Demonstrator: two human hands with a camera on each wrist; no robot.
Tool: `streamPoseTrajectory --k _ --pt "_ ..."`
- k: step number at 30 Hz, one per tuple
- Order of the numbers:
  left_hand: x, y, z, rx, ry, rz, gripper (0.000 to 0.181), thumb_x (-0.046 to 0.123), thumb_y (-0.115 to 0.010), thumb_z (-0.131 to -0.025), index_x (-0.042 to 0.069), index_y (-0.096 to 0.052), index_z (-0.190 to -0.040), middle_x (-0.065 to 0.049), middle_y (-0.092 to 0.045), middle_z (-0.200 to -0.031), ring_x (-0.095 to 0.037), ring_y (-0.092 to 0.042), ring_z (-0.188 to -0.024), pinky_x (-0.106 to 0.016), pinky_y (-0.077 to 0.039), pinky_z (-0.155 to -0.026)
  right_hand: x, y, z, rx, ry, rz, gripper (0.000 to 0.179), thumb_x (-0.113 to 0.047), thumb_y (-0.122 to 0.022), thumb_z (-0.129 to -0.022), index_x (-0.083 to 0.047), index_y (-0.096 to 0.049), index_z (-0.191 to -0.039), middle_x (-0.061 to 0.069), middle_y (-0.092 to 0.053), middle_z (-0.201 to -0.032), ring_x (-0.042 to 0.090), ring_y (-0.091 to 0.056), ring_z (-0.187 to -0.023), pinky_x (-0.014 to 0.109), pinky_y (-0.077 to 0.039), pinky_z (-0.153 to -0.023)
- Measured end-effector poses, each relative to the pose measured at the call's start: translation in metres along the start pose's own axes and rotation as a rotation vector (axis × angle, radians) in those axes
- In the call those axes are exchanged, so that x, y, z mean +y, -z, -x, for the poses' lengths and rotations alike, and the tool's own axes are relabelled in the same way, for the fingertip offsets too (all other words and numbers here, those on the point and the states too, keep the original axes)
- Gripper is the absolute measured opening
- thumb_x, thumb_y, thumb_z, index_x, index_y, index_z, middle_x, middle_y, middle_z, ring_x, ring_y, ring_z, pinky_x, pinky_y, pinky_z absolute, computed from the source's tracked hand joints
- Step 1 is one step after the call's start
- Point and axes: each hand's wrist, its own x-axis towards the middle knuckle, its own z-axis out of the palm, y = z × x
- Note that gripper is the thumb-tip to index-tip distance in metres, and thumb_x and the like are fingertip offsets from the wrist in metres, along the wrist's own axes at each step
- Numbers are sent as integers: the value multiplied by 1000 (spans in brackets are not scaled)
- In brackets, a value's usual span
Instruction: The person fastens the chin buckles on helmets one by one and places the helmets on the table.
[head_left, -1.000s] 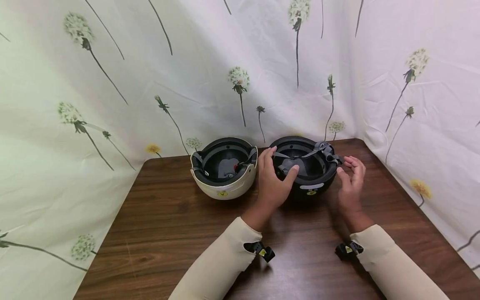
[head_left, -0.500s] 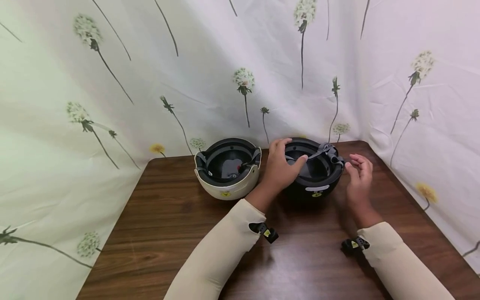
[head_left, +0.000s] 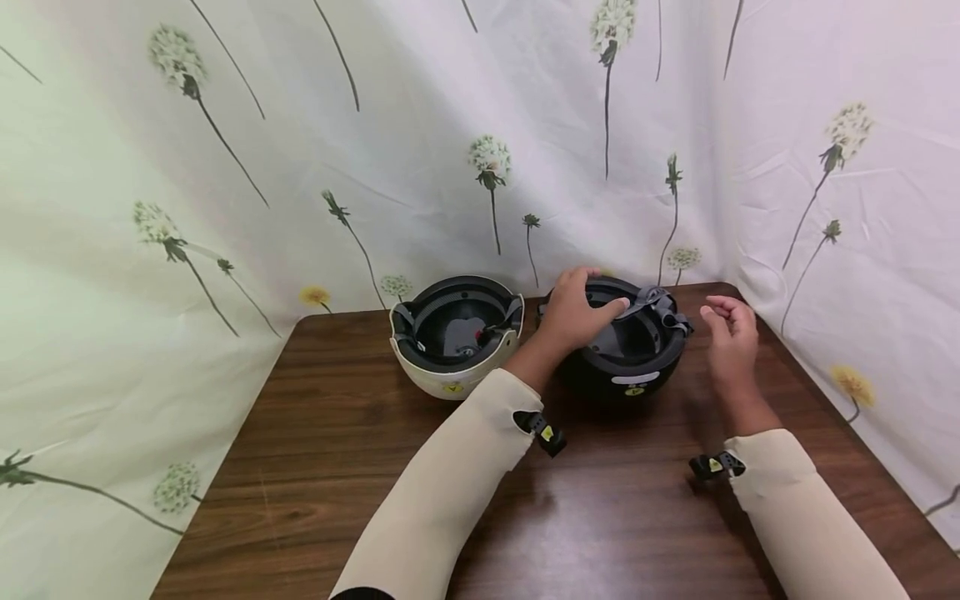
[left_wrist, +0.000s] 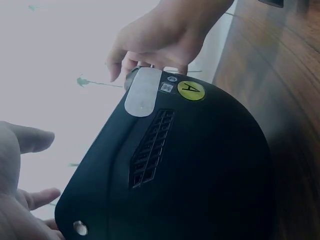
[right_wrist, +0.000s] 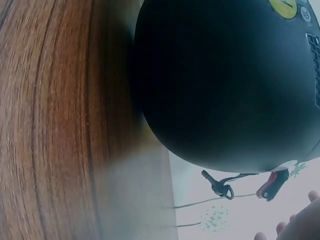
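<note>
A black helmet (head_left: 626,379) lies upside down on the table, its padded inside facing up. Over the left part of its rim is my left hand (head_left: 572,318), thumb extended across the opening. In the left wrist view, fingers of that hand (left_wrist: 12,175) are near the rim; whether they touch it, I cannot tell. My right hand (head_left: 733,348) stands to the right of the helmet, apart from it, with fingers loosely bent and holding nothing. A grey chin strap (head_left: 654,298) crosses the helmet's right side, and its buckle (right_wrist: 274,185) hangs outside the shell.
A cream helmet (head_left: 442,382), also upside down, sits just left of the black one. Both are near the back edge of the brown wooden table (head_left: 322,467). A white cloth with dandelion prints (head_left: 420,167) hangs behind and at the sides.
My left hand has moved rightward and away from me over the black helmet. My right hand has drawn off to the right of the strap. Both helmets stay in place.
</note>
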Motion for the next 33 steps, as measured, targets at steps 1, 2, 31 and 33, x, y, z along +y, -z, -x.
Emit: streamPoseTrajectory --k 1,2,31,33 --pt "0 -1 -2 -4 8 -7 67 43 -75 -103 13 -52 -159 -12 -45 -168 -32 -48 -153 -55 -47 -121 1 0 0 -23 -9 18 12 -16 -60 -108 -14 -70 -115 -18 -48 -109 -5 -47 -104 18 -36 -94" --pt "-1 -1 -3 -9 17 -16 68 43 -75 -103 13 -52 -159 -12 -44 -168 -32 -48 -154 -55 -47 -120 2 0 0 -45 -25 38 16 -18 -60 -109 -11 -70 -119 -18 -48 -109 -5 -47 -104 19 -37 -93" --pt "-4 -18 -20 -449 12 -545 81 56 -64 -107 22 -33 -173 -2 -42 -176 -23 -42 -162 -51 -38 -131 27 6 5 -311 -213 12 54 -44 -38 -118 -10 -47 -159 -20 -54 -120 -3 -56 -107 18 -58 -76" --pt "-5 -18 -20 -447 5 -526 80 55 -64 -107 21 -34 -173 -2 -42 -176 -23 -41 -162 -48 -39 -130 26 5 7 -293 -198 -1 50 -43 -39 -118 -12 -50 -156 -20 -55 -120 -2 -56 -107 19 -56 -75"
